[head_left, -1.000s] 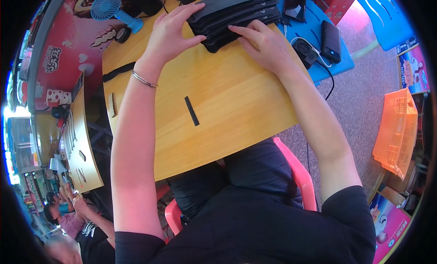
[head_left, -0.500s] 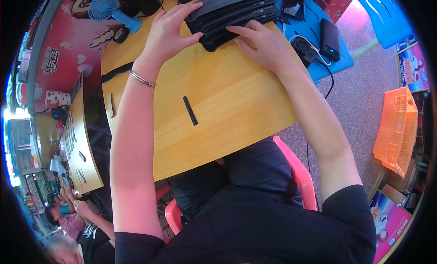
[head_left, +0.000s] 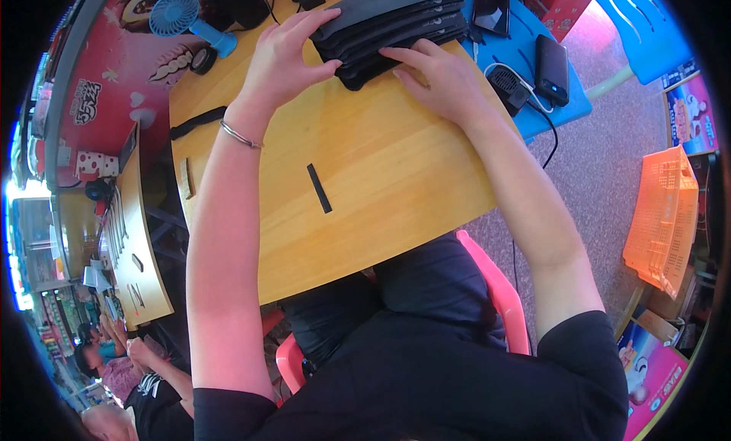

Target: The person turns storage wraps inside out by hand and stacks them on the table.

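A stack of flat black fabric pieces (head_left: 396, 30) with pale print lies at the far side of the wooden table (head_left: 381, 182). My left hand (head_left: 285, 57) is at the stack's left end, fingers and thumb spread apart along its edge. My right hand (head_left: 442, 79) reaches its near edge, the extended index finger touching it and the thumb held apart below. Neither hand is closed around a piece. A short black strip (head_left: 320, 188) lies alone nearer me, and a longer black strap (head_left: 198, 123) lies at the table's left edge.
A blue handheld fan (head_left: 190, 22) stands at the far left. On a blue stool (head_left: 548, 117) to the right sit a phone (head_left: 491, 9), a black power bank (head_left: 551, 70) and cables. An orange basket (head_left: 661, 220) is farther right. Other people sit at the lower left.
Both hands stay at the stack with almost the same finger positions. The view has shifted very slightly. At the lower left, another person's head has moved a little.
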Demonstrator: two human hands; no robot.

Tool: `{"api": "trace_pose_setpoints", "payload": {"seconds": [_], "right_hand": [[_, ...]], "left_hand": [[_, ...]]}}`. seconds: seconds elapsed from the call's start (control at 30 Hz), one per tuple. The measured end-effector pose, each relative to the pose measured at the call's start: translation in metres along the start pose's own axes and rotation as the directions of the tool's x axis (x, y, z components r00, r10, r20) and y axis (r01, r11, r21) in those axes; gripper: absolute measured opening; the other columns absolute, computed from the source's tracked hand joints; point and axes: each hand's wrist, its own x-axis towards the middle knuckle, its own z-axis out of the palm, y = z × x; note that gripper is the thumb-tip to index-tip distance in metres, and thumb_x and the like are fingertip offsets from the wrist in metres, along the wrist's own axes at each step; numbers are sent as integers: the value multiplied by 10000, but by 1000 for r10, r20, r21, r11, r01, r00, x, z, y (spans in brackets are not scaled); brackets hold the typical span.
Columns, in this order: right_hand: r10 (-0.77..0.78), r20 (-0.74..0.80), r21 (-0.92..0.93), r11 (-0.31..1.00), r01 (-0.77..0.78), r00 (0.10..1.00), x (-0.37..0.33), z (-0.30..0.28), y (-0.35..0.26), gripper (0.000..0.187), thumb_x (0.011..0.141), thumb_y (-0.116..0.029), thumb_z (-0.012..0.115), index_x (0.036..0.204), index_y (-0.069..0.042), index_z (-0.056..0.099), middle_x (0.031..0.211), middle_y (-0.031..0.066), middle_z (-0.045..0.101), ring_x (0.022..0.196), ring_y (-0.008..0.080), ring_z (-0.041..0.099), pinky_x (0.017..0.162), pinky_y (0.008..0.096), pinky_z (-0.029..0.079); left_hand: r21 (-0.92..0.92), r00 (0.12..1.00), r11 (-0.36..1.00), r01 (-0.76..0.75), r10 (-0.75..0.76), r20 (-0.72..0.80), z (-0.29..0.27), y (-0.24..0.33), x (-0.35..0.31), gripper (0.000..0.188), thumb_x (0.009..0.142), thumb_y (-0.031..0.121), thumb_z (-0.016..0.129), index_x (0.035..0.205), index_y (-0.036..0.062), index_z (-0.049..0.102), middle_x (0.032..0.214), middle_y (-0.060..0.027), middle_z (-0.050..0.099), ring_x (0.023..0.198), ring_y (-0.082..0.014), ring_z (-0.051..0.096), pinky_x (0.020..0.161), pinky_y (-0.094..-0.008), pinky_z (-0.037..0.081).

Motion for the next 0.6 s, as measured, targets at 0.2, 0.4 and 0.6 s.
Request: {"api": "trace_pose_setpoints", "payload": {"seconds": [0.2, 0.4, 0.6], "right_hand": [[16, -1, 30, 999, -16, 1000, 2, 1, 4, 265, 850, -198, 643, 1110, -214, 686, 900, 73, 625, 781, 300, 645, 700, 396, 534], [262, -94, 262, 937, -230, 961, 8, -12, -1, 362, 864, -135, 662, 1215, -122, 574, 900, 63, 625, 726, 207, 655, 653, 338, 527], [684, -128, 826, 475, -305, 719, 13, -11, 27, 649, 940, -224, 627, 1408, 32, 258, 986, 172, 626, 832, 203, 670, 723, 296, 557]], "left_hand": [[-21, 1000, 1000, -8, 8, -9, -1, 2, 1, 691, 671, 111, 807, 1308, 109, 539, 1249, -110, 594, 1120, -290, 576, 980, -355, 459], [-35, 998, 997, 69, -69, 2, -8, 10, 3, 763, 611, 231, 866, 1289, 100, 541, 1264, -138, 567, 1193, -345, 521, 1022, -418, 417], [-52, 991, 989, 137, -137, 7, -8, 21, 4, 759, 625, 306, 860, 1283, 106, 537, 1299, -139, 529, 1211, -351, 495, 1035, -444, 390]]}}
